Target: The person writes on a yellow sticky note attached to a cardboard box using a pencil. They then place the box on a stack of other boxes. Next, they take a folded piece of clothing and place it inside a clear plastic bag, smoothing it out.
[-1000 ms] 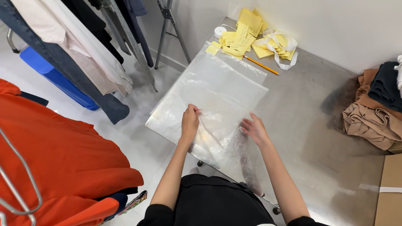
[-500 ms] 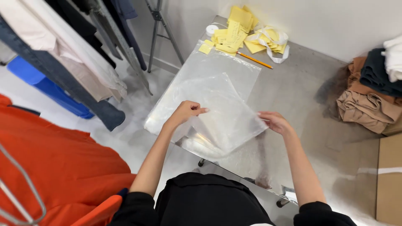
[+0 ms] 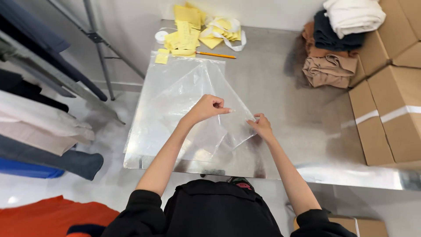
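A clear plastic bag (image 3: 199, 94) is lifted off a stack of clear plastic bags (image 3: 147, 131) on the steel table (image 3: 280, 92). My left hand (image 3: 206, 107) pinches the bag's near edge with fingertips together. My right hand (image 3: 261, 126) grips the bag's lower right corner, just above the table surface. The bag hangs tilted, its far corner pointing away from me.
Yellow paper slips (image 3: 188, 28), a tape roll (image 3: 161, 36) and a pencil (image 3: 215, 55) lie at the table's far end. Folded clothes (image 3: 333, 48) are piled at the right, beside cardboard boxes (image 3: 388, 105). A garment rack (image 3: 48, 74) with hanging clothes stands at the left.
Both hands have lifted one bag off the stack and drawn closer together. My left hand moved right and now pinches the edge; the view shifted toward the table.
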